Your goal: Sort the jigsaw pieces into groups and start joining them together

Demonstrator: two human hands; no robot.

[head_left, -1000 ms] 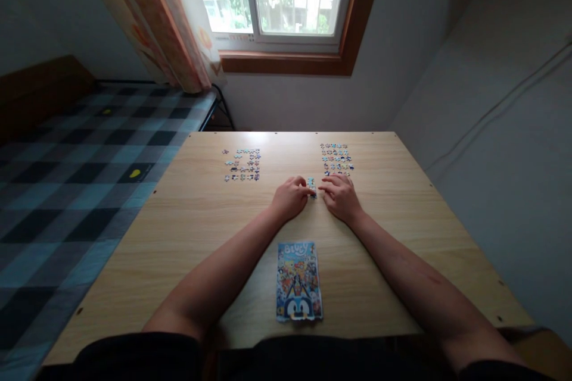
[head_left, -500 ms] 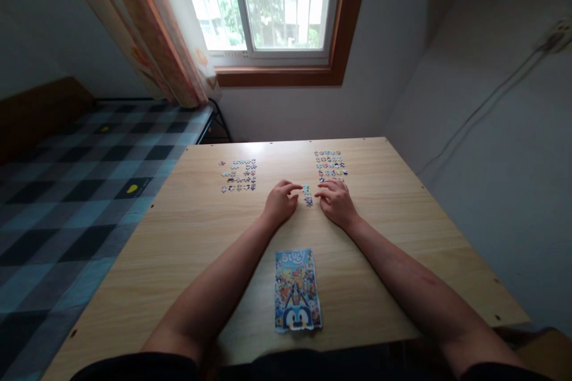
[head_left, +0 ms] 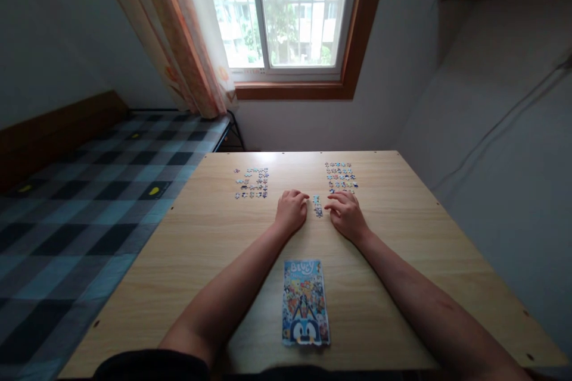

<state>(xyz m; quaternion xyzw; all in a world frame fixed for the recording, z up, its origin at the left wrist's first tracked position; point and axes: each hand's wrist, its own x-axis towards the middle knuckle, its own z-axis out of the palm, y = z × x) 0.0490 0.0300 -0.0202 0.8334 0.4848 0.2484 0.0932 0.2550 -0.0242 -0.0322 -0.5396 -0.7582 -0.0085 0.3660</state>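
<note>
A small joined strip of jigsaw puzzle pieces (head_left: 317, 207) lies on the wooden table between my two hands. My left hand (head_left: 292, 211) rests just left of the strip, its fingers loosely bent and apart from the pieces. On the other side, my right hand (head_left: 347, 215) has its fingers spread and pointing at the strip, with nothing visible in them. Right behind that hand are rows of loose puzzle pieces (head_left: 340, 177). Another group of loose pieces (head_left: 259, 182) lies beyond my left hand, to the left. A Bluey picture sheet (head_left: 305, 303) lies between my forearms.
The light wooden table (head_left: 201, 262) has its far edge near the wall below a window (head_left: 304, 18). A bed with a checked cover (head_left: 89, 190) stands along the left side. An orange curtain (head_left: 179, 41) hangs by the window, and a cable (head_left: 491, 131) runs along the right wall.
The camera view has shifted, so everything sits lower and further right. My left index finger, stretched toward the strip before, is now drawn back and bent. My right hand stays beside the strip.
</note>
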